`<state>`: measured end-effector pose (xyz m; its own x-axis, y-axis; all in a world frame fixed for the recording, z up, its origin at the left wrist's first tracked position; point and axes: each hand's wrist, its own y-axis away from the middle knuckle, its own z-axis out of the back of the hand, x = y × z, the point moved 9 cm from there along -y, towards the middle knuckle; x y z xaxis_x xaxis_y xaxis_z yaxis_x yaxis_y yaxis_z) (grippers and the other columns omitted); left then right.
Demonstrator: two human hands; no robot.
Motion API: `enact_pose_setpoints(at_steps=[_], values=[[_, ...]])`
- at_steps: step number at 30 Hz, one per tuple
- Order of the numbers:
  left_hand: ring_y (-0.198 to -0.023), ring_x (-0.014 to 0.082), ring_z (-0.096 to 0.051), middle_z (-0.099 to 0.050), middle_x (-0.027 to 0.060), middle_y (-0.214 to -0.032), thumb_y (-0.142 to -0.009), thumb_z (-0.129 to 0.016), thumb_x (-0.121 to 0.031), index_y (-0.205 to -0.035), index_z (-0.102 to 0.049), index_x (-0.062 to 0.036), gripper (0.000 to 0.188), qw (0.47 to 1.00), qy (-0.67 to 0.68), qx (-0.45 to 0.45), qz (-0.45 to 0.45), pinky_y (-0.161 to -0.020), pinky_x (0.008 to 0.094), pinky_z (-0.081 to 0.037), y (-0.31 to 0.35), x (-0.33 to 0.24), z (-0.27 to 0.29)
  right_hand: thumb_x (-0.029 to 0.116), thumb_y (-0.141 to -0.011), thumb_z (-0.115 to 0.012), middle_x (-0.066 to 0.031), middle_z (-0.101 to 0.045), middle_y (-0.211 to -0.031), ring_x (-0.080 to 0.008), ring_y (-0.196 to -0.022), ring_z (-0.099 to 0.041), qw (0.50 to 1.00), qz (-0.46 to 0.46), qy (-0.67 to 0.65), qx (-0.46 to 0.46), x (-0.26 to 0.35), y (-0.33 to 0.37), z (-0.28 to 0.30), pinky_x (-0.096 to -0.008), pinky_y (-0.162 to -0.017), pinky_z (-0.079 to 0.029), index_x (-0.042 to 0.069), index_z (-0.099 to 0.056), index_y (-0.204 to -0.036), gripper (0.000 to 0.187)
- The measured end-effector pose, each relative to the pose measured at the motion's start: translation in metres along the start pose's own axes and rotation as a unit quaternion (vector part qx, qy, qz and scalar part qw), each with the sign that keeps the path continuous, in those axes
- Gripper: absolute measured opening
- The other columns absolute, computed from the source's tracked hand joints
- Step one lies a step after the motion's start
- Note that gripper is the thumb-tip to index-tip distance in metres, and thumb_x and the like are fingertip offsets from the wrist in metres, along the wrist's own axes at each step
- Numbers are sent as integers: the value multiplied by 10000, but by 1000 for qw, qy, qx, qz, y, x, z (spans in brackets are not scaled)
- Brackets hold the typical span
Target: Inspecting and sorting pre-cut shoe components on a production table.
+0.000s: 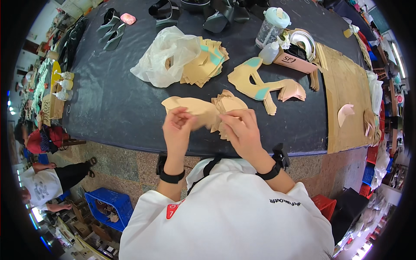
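In front of my chest, my left hand is closed in a pinch on a curved tan cut piece, like a flat shoe-part blank. My right hand is also closed, thumb against fingers, by the blurred right end of that piece. Whether its fingertips hold the piece or a sheet of the stack is hard to see. Right behind them, a fanned stack of tan cut pieces lies on the dark table, partly hidden by my right fingers.
Farther back lie tan pieces with teal patches, a crumpled plastic bag and another layered pile. To the right stand a lidded jug, a small white bottle, a pink box and a cardboard sheet. Black sandals sit at the back.
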<state>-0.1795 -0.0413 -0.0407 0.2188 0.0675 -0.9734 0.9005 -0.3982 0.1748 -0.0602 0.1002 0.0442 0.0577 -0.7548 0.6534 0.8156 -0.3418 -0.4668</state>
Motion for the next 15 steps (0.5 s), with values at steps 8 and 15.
enact_pose_setpoints(at_steps=[8,15], values=[[-736,76,-570,-575,49,-833,-781,-618,50,-970,-509,4,223,984,137,95,66,-657,172,-469,30,-22,-43,17,-680,-670,-41,-589,-871,-223,-799,-531,996,64,-54,-21,13,-7,10,-318,-711,-448,77,-660,-896,225],[-739,91,-602,-611,69,-823,-816,-586,26,-929,-463,-18,173,961,204,99,155,-629,177,-481,37,-3,-56,-2,-694,-674,-43,-608,-786,-191,-724,-549,991,-16,-121,-55,2,-4,17,-284,-667,-431,65,-677,-849,168]])
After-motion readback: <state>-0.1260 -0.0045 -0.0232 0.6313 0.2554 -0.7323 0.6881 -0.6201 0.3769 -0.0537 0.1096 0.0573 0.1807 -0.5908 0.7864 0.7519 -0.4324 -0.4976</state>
